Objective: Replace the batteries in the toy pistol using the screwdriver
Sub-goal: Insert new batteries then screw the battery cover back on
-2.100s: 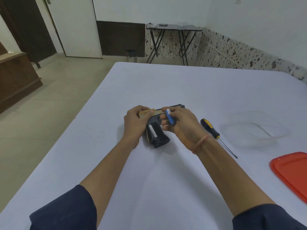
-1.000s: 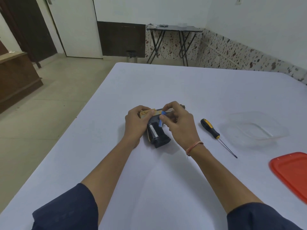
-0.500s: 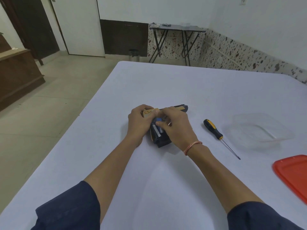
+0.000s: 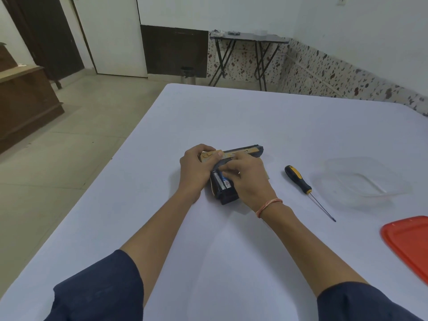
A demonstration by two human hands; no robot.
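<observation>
Looking down through the head camera, I see the toy pistol [image 4: 245, 151] lying on its side on the white table [image 4: 231, 112]. Its barrel points away to the right, and its grip points toward me with the battery bay uncovered. I have the left hand [image 4: 194, 167] curled around the rear of the slide, thumb on top, pinning the toy down. The right hand [image 4: 250, 179] is bent over the grip, thumb and forefinger pinching the upper end of a blue-and-white battery [image 4: 225, 183]. That cell lies in the bay beside a silver battery [image 4: 217, 179].

I judge the step to be seating this cell. It looks nearly flat, but the fingers hide its far end, so I cannot tell whether it is fully home. The next move calls for a firm downward press. After that comes the bay cover, which I cannot pick out anywhere.

The screwdriver [image 4: 297, 178] lies untouched well to the right of the right hand, tip toward me. Beyond it sits a clear plastic tub [image 4: 361, 181], with a red lid [image 4: 407, 242] at the right edge. Nothing lies between the hand and the screwdriver.
</observation>
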